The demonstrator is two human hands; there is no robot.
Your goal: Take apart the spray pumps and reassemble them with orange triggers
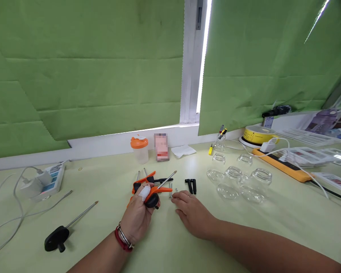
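My left hand (139, 212) is closed around an orange and black plastic part with a metal rod (165, 183) sticking out to the upper right. A white piece (144, 193) shows by its thumb. Just beyond that hand lie more orange and black pieces with rods (144, 181), partly hidden by it. My right hand (191, 212) rests low over the table with its fingers stretched out. Its fingertips are at the thin metal bolts (171, 189); whether they touch one, I cannot tell. A tiny metal nut (176, 189) and two black L-shaped handles (191, 185) lie beyond it.
At the left lies a black knob with a metal rod (57, 239), near a white power strip (52, 184) and cables. An orange-lidded cup (140, 149) stands at the back. Several clear glass jars (233, 176) and an orange power strip (284, 167) are on the right.
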